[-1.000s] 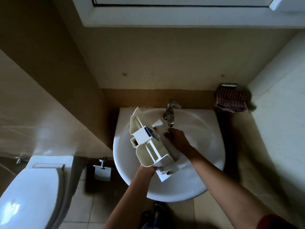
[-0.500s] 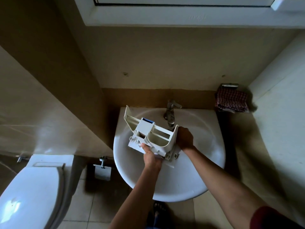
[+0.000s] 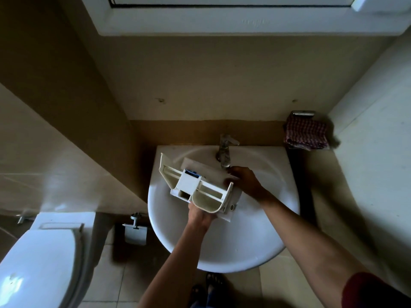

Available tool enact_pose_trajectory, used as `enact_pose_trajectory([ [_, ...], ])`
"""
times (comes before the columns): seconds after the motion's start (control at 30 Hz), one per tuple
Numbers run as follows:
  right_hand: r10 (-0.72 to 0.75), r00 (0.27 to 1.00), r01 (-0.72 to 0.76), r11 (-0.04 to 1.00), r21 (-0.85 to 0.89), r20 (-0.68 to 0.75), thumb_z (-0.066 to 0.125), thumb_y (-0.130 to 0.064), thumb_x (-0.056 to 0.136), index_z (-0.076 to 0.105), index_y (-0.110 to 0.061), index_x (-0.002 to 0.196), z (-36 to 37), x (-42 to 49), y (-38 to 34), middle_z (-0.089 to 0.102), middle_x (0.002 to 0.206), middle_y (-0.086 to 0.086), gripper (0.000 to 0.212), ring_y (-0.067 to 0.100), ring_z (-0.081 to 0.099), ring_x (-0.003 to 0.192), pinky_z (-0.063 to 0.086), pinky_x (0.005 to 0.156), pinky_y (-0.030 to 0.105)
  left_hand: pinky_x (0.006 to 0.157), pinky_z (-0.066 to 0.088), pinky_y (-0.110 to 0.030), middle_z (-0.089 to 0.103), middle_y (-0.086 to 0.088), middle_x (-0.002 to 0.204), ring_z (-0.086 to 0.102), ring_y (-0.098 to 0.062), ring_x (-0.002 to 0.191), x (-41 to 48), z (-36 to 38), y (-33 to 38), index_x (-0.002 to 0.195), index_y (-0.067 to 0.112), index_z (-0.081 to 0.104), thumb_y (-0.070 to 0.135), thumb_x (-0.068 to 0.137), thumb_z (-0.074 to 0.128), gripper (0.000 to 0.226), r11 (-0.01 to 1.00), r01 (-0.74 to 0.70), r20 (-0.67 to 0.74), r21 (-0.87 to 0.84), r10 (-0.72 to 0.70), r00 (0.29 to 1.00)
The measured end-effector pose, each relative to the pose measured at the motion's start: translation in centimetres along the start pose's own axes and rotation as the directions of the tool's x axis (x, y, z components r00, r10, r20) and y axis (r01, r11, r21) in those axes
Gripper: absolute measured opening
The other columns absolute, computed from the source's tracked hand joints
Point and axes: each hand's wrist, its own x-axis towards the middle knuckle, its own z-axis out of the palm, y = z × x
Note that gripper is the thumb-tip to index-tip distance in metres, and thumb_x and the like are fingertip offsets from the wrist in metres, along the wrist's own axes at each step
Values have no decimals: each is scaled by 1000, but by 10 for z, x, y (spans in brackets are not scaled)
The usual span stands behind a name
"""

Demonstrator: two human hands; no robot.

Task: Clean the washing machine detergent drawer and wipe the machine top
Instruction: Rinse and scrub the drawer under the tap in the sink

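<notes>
Holds the detergent drawer (image 3: 200, 185) above the bowl of the white sink (image 3: 222, 258) with both hands, one at the middle and one at an end. Grips it from underneath with the left hand (image 3: 200, 215), at the near edge of the rounded cream compartment, with the fingers hidden beneath the plastic. Clasps the right end with the right hand (image 3: 244, 181), fingers curled round the end wall, thumb lying on the white panel behind it, just below the spout of the tap (image 3: 224, 153). Carries the drawer with its long axis on a slant, from the far left of the basin down toward the near right. Has one upright end plate at the far left, out near the sink's left rim, and the rounded compartment at the near right. Turns the open compartments up and toward the camera, tilted rather than level, with a square white insert and a small blue piece sitting mid-length. Cannot tell whether any part of the drawer touches the porcelain. Elsewhere: a red checked cloth (image 3: 307, 135) hung on the wall right of the sink, a toilet (image 3: 40, 258) at the lower left, a paper holder (image 3: 135, 232) between toilet and sink, and a white window frame (image 3: 222, 23) overhead.
</notes>
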Motion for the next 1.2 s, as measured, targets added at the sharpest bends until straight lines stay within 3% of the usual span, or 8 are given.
enact_pose_trajectory([
  [0.17, -58, 991, 63, 997, 33, -124, 74, -21, 81, 74, -7, 91, 8, 1, 4, 68, 86, -2, 17, 1, 59, 78, 41, 71, 14, 54, 52, -29, 59, -14, 73, 58, -29, 61, -11, -13, -4, 78, 5, 56, 17, 61, 67, 24, 998, -17, 138, -54, 24, 990],
  [0.3, 32, 999, -26, 974, 225, -20, 64, -4, 87, 65, 5, 92, 8, 4, 1, 62, 81, 8, 10, 18, 57, 78, 45, 76, 31, 73, 45, -40, 58, -11, 80, 51, -28, 78, -4, -18, -7, 92, 6, 54, -1, 67, 61, 26, 981, -193, 171, 9, 189, 967],
  [0.43, 73, 996, -86, 942, 326, 51, 59, 17, 78, 59, 2, 105, 5, 7, -5, 62, 92, 8, 31, 18, 58, 85, 50, 66, 15, 74, 50, -41, 62, -9, 84, 57, -27, 79, -10, -19, -9, 92, 9, 58, 11, 57, 72, 38, 968, -246, 109, 45, 240, 965],
  [0.6, 55, 994, -40, 987, 156, -93, 73, -2, 75, 66, -6, 78, 15, 8, 2, 63, 74, 6, 9, 15, 57, 71, 46, 69, 30, 106, 43, -44, 53, -10, 92, 55, -24, 86, -11, -25, -12, 100, 7, 49, 11, 103, 31, 18, 997, -59, -154, 53, 66, 986],
  [0.7, 57, 978, -15, 979, 205, -200, 77, -8, 75, 72, -5, 92, 20, 2, 5, 68, 82, 4, 17, 15, 61, 78, 49, 75, 31, 85, 48, -41, 56, -10, 89, 55, -24, 87, -15, -21, -8, 97, 2, 52, -1, 95, 46, 7, 989, -77, -35, -128, 73, 997],
  [0.87, 171, 963, -56, 883, 467, -208, 65, -15, 89, 68, -6, 101, 39, -11, 2, 67, 90, 9, 16, 19, 60, 84, 48, 80, 33, 70, 39, -35, 50, -11, 75, 43, -26, 73, -17, -30, -10, 86, 6, 50, 4, 103, 21, 34, 988, -129, -118, 86, 139, 983],
  [1.0, 259, 959, -111, 710, 695, -111, 57, -8, 93, 62, 4, 107, 56, -21, 1, 64, 97, 24, 19, 29, 61, 86, 51, 82, 45, 90, 42, -55, 56, -19, 99, 51, -34, 90, -19, -19, -9, 108, -3, 53, 14, 81, 59, 32, 965, -243, 3, 100, 244, 970],
  [1.2, 297, 954, -177, 684, 707, -48, 57, 0, 85, 69, -8, 94, 53, -24, -3, 71, 84, 14, 18, 27, 66, 75, 55, 69, 37, 81, 55, -42, 72, -6, 84, 62, -27, 89, -15, -19, -7, 98, 8, 59, 21, 42, 77, 60, 969, -242, 99, 59, 235, 967],
])
